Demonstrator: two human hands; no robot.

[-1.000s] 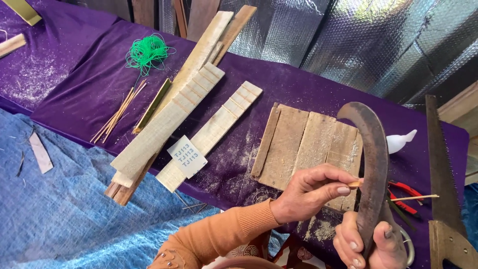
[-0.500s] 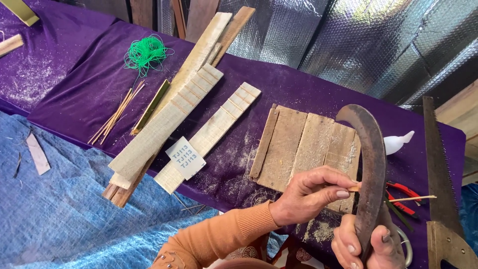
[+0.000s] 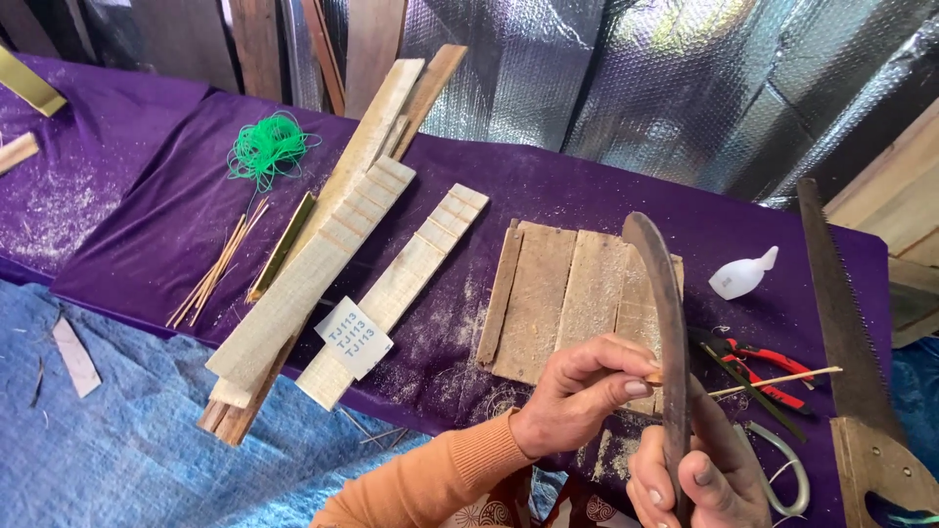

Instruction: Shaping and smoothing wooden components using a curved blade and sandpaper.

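My left hand (image 3: 577, 391) pinches one end of a thin bamboo stick (image 3: 782, 379) that runs out to the right. My right hand (image 3: 699, 484) grips the handle of a curved dark blade (image 3: 665, 313), held upright with its edge against the stick near my left fingertips. Behind both hands lies a small wooden board (image 3: 558, 293) dusted with shavings. An orange sleeve covers my left arm.
On the purple cloth (image 3: 176, 215) lie long notched bamboo slats (image 3: 323, 264), a white tag (image 3: 354, 335), thin sticks (image 3: 215, 264), green string (image 3: 266, 147), a white glue bottle (image 3: 741, 276), red pliers (image 3: 758, 364) and a handsaw (image 3: 846, 323). Blue tarp (image 3: 127, 440) covers the floor.
The blade has turned more edge-on and upright. My left hand and the stick have shifted slightly; the view has swung a little to the right.
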